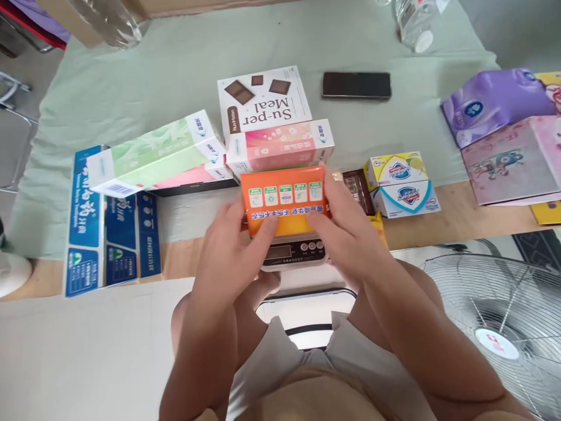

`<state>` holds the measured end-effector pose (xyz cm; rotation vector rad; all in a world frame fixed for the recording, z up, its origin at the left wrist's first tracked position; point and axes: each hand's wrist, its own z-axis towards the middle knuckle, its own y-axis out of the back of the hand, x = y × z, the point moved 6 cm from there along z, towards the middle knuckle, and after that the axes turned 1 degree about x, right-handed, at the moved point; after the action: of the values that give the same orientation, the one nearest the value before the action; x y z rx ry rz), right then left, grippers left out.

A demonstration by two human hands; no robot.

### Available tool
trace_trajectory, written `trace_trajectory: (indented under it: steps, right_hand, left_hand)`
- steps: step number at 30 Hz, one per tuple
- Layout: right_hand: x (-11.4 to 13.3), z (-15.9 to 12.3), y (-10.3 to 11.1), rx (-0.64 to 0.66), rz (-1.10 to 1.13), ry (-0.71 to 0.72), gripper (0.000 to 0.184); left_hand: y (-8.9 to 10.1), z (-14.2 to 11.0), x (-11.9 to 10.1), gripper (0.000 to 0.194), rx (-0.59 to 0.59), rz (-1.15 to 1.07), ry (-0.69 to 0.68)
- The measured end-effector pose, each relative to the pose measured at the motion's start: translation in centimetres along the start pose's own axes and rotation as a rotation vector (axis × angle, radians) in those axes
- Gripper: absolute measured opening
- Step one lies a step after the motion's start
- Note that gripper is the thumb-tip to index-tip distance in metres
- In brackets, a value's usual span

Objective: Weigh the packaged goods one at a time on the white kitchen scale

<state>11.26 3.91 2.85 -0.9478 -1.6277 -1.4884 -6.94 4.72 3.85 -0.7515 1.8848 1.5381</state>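
An orange and yellow soap package (pixel 284 202) is held between my two hands, above a small digital scale (pixel 294 252). My left hand (pixel 232 242) grips its left end, thumb on the near face. At the right end, my right hand (pixel 348 222) closes round it the same way. Part of the scale is hidden under the package, so I cannot tell whether they touch. Just behind lies a pink and white box (pixel 280 144). Beyond that is a white Su-per Meal box (pixel 265 96). A brown packet (pixel 357 190) shows beside my right hand.
Blue toothpaste boxes (pixel 83 222) and a green box (pixel 153 153) lie left. Soap boxes (pixel 401 184), a black phone (pixel 356 85) and a purple tissue pack (pixel 495 102) are right. Plastic bottles (pixel 414 26) stand at the back. A fan (pixel 495 327) is at lower right.
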Motion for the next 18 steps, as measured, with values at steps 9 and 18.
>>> trace_trajectory:
  steps: [9,18]
  right_hand:
    - [-1.3,0.1,0.3,-0.022,-0.063,0.030,0.062]
    - [-1.3,-0.1,0.7,-0.070,-0.002,0.126,0.053]
  left_hand:
    - [-0.6,1.5,3.2,0.053,-0.128,-0.014,-0.008]
    - [0.1,1.3,4.0,0.046,-0.210,-0.122,-0.133]
